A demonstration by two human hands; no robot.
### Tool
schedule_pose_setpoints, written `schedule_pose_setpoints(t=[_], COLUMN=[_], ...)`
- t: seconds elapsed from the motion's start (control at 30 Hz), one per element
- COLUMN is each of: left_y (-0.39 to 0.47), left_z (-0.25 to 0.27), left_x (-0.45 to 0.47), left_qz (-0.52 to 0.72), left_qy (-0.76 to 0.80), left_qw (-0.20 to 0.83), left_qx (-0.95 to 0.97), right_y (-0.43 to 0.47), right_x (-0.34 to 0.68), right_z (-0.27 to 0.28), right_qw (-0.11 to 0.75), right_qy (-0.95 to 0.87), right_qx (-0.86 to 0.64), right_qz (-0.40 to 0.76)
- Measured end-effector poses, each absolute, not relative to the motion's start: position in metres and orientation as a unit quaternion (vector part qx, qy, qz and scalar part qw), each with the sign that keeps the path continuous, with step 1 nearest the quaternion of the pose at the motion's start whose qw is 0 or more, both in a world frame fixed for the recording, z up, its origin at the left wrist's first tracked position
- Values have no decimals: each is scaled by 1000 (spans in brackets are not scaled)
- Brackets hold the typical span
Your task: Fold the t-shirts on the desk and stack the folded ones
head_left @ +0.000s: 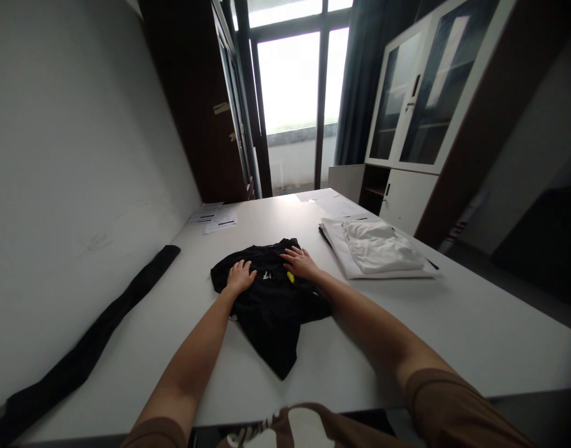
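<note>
A black T-shirt (pixel 267 298) with white and yellow print lies on the white table (pixel 360 348) in front of me, one corner pointing toward me. On its left part rests my left hand (pixel 241 275), fingers stretched out over the cloth. My right hand (pixel 300 262) lies on the upper right part, fingers spread and pointing left, just above the yellow mark. Both palms press down on the fabric, and neither hand grips it. The white lettering shows between the two hands.
A stack of folded white cloth (pixel 379 246) lies to the right. Along the left wall stretches a long black fabric roll (pixel 99 330). Paper sheets (pixel 215 218) lie at the far left, with more papers (pixel 336 204) at the far right. A white cabinet (pixel 407 193) stands beyond the table.
</note>
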State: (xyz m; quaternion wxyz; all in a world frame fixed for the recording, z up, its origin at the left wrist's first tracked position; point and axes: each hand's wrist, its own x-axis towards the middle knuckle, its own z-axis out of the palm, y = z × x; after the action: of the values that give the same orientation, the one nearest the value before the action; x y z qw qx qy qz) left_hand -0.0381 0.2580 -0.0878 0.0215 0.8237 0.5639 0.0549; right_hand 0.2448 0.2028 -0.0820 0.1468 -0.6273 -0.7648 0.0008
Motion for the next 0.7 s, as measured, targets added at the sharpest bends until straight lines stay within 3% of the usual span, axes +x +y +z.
schedule_pose_setpoints(t=[0.1, 0.23, 0.43, 0.7], left_y=[259, 258, 256, 255], left_z=[-89, -89, -88, -88], left_x=[-39, -39, -39, -38], left_qz=[51, 58, 66, 66], left_qy=[564, 560, 554, 558], left_qw=[20, 16, 15, 12], left_qx=[824, 827, 829, 827], right_y=[204, 209, 214, 210], right_x=[242, 244, 264, 269], right_z=[-85, -87, -87, -87], right_qw=[133, 133, 150, 174], right_qy=[-800, -739, -635, -640], right_qx=[-585, -658, -755, -749], right_qz=[34, 58, 59, 17])
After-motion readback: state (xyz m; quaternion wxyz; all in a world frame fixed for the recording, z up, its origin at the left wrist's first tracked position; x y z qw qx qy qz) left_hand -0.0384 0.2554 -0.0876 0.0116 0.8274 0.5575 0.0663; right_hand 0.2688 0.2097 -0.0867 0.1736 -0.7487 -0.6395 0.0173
